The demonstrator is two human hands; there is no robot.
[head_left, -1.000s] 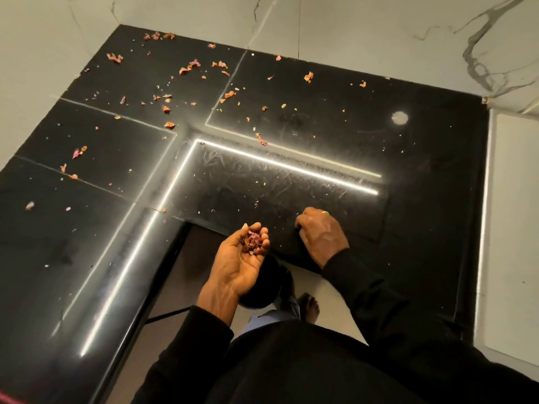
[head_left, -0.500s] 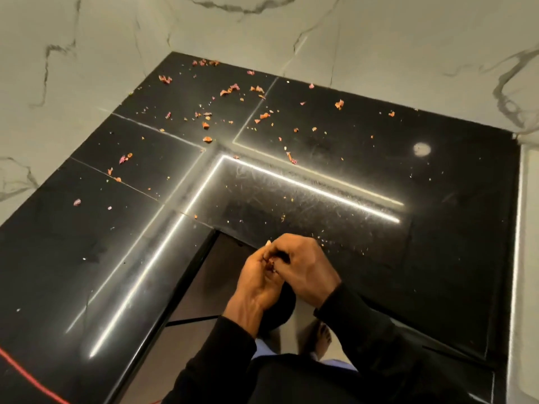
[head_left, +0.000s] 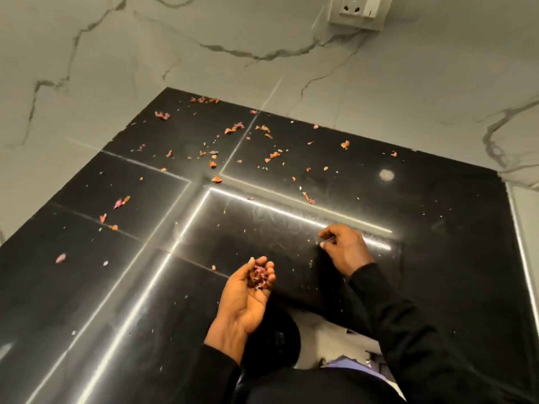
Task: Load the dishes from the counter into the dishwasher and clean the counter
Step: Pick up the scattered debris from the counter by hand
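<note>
Counter (head_left: 437, 272), black and glossy, fills the corner in front of me, with orange and pink scraps (head_left: 233, 130) strewn over its far part, thickest near the wall (head_left: 204, 68). My left hand (head_left: 248, 293) is palm up over the near edge, fingers curled into a shallow cup around a small heap of scraps (head_left: 258, 277) lying at the base of the fingers. My right hand (head_left: 345, 247) is palm down on the counter just in front of a bright reflected strip of light, its thumb and forefinger drawn close together at the surface; I cannot tell whether they pinch a crumb, as whatever is there is too small to make out. Tiny pale specks lie around that hand. Both my arms are in black sleeves (head_left: 408, 330). A socket (head_left: 360, 10) on the wall is cut off by the top edge. Below my left wrist a dark round shape is half hidden, and I cannot say what it is.
</note>
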